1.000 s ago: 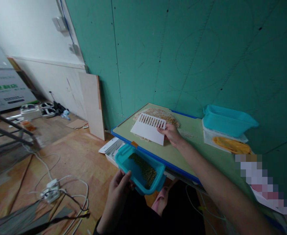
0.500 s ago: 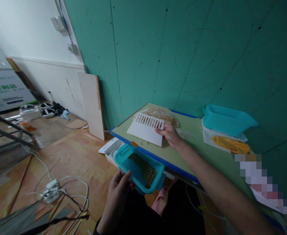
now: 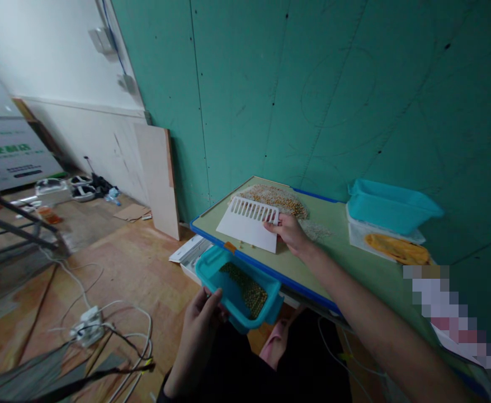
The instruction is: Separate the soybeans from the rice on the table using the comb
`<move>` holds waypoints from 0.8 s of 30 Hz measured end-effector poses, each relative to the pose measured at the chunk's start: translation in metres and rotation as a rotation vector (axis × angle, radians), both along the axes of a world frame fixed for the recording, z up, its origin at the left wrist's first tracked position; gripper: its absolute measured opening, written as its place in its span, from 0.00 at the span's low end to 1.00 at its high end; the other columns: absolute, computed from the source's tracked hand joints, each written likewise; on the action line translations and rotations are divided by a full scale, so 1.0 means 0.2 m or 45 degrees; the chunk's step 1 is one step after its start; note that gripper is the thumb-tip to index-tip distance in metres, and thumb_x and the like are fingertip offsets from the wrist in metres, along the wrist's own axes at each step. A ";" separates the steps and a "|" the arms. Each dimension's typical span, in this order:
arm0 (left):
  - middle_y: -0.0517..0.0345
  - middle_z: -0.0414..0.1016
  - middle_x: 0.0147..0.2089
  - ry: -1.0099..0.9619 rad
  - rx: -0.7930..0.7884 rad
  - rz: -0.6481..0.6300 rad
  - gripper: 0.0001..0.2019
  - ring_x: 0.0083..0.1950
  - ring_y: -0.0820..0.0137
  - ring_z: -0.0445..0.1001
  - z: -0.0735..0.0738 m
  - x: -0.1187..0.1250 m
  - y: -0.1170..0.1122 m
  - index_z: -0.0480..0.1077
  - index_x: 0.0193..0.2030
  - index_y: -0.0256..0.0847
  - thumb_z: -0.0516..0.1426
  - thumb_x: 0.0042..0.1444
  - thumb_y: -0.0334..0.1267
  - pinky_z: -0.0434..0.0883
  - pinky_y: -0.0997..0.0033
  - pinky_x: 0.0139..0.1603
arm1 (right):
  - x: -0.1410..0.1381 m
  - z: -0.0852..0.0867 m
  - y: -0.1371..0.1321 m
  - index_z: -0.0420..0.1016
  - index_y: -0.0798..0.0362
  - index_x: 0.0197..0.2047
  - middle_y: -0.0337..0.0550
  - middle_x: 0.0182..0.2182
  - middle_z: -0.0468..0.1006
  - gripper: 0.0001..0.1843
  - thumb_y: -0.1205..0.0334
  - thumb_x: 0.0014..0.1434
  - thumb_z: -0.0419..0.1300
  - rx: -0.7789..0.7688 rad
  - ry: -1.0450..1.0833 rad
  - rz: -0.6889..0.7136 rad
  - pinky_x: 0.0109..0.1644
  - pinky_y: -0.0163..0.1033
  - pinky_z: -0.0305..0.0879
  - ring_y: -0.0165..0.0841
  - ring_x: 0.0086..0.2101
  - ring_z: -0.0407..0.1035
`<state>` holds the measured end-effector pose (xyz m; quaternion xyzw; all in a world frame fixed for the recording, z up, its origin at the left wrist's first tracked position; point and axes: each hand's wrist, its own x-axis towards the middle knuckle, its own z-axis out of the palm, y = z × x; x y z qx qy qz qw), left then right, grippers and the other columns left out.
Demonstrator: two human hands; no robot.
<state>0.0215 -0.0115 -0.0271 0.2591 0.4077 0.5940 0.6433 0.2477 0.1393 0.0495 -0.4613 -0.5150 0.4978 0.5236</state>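
Note:
My right hand (image 3: 289, 232) grips the right edge of a white slotted scraper (image 3: 248, 230), which stands tilted over the green tabletop (image 3: 333, 254). Behind its row of slots lies a heap of mixed grains and yellow kernels (image 3: 274, 196). A few loose kernels (image 3: 245, 245) sit by the table's front edge. Below that edge, my left hand (image 3: 207, 313) is closed on the near rim of a turquoise basin (image 3: 208, 267); its fingertips are partly hidden. Greenish beans or kernels (image 3: 245, 288) lie along the basin's right side.
A second turquoise basin (image 3: 392, 207) and a folded orange cloth (image 3: 396, 249) are at the table's right end. A white box (image 3: 190, 252) is beneath the left corner. Cables and a power strip (image 3: 88, 326) lie on the floor at left.
The scraper has shifted very slightly down and toward the front edge in my right hand. My left hand and the basin are nearly still.

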 end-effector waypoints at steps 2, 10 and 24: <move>0.64 0.71 0.21 0.009 -0.002 0.009 0.16 0.22 0.75 0.68 0.01 -0.01 0.00 0.71 0.28 0.40 0.70 0.45 0.46 0.65 0.76 0.25 | 0.00 0.00 0.00 0.80 0.55 0.35 0.45 0.32 0.84 0.23 0.56 0.34 0.76 -0.003 -0.002 0.009 0.38 0.41 0.71 0.36 0.31 0.76; 0.63 0.71 0.21 -0.026 0.027 -0.006 0.15 0.22 0.76 0.68 0.04 0.00 0.00 0.69 0.28 0.40 0.69 0.49 0.45 0.64 0.77 0.25 | -0.03 -0.01 -0.04 0.79 0.54 0.35 0.44 0.32 0.83 0.19 0.56 0.39 0.74 -0.007 -0.034 0.048 0.36 0.40 0.71 0.35 0.31 0.75; 0.65 0.69 0.23 0.036 0.007 0.065 0.15 0.24 0.76 0.66 0.07 0.02 0.00 0.71 0.29 0.39 0.69 0.48 0.46 0.65 0.77 0.26 | -0.13 -0.02 -0.13 0.76 0.57 0.39 0.48 0.34 0.83 0.20 0.53 0.46 0.69 0.244 -0.283 -0.048 0.35 0.40 0.72 0.37 0.33 0.77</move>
